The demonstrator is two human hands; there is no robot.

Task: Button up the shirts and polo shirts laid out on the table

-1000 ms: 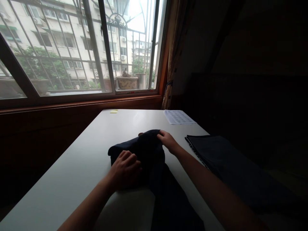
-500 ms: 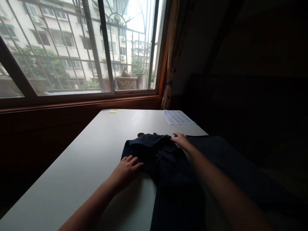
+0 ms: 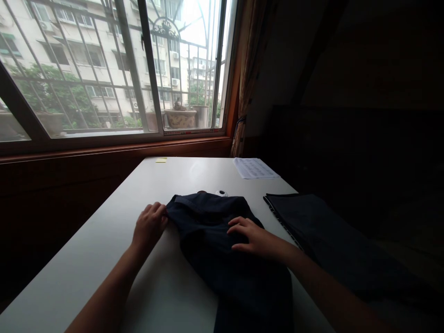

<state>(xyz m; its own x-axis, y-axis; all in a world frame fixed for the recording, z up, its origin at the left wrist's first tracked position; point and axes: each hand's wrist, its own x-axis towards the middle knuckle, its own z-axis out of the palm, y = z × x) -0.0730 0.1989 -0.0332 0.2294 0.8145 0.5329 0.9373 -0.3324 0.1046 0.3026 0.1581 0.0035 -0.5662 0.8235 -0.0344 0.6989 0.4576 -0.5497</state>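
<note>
A dark navy garment (image 3: pixel 208 240) lies rumpled on the white table (image 3: pixel 114 236), running from the middle towards me. At its far left corner, my left hand (image 3: pixel 150 224) is closed on the edge of the cloth. My right hand (image 3: pixel 248 236) hovers over or rests on the garment's right part, its fingers apart and slightly bent; whether they touch the fabric I cannot tell. Just past the far edge of the garment sit a white round thing with a dark centre (image 3: pixel 221 193) and a brown round object (image 3: pixel 201 192), both partly covered.
A second dark garment (image 3: pixel 322 222) lies flat along the right side, partly lost in shadow. Printed paper sheets (image 3: pixel 255 168) lie at the far right corner, a yellow note (image 3: pixel 161 160) at the far left. Beyond stand a barred window (image 3: pixel 104 69) and a curtain (image 3: pixel 243 101).
My left hand has moved left and away from me, pulling the garment's corner out. My right hand has come off the far right edge, nearer to me. More of the white round thing shows.
</note>
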